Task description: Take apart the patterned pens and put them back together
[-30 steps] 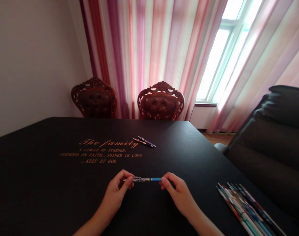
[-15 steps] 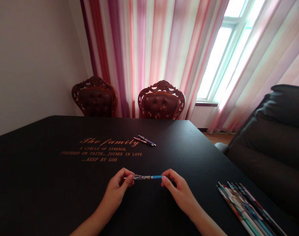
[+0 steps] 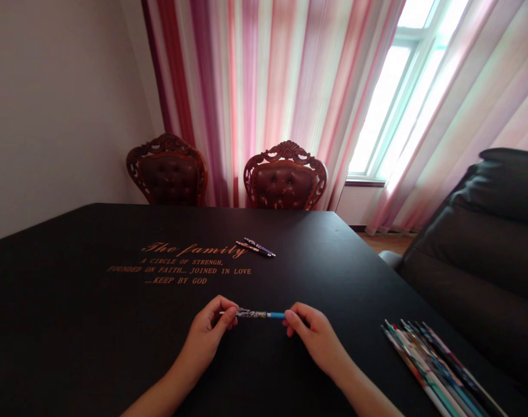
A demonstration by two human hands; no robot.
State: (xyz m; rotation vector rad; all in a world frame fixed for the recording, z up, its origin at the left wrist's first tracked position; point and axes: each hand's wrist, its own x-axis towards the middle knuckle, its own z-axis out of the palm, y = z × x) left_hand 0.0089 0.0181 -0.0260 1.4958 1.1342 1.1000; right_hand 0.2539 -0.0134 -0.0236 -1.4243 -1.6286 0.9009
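A pen [image 3: 257, 315] with a dark patterned barrel and a light-blue grip is held level above the black table [image 3: 116, 341]. My left hand [image 3: 214, 321] pinches its clip end between thumb and fingers, and a thin pale tip pokes out past the thumb. At the other end, the thumb and fingers of my right hand [image 3: 307, 324] are closed on the blue grip; the pen's point is hidden there. Beyond my hands, two patterned pens [image 3: 257, 248] lie close together on the table, beside the gold lettering.
Several pens [image 3: 437, 365] lie side by side at the table's lower right. A black leather armchair [image 3: 485, 249] stands along the right edge. Two carved chairs [image 3: 285, 179] are at the far side, before striped curtains [image 3: 272, 87].
My right hand has shifted very slightly to the left and down along the blue grip. My left hand keeps its pinch on the pen.
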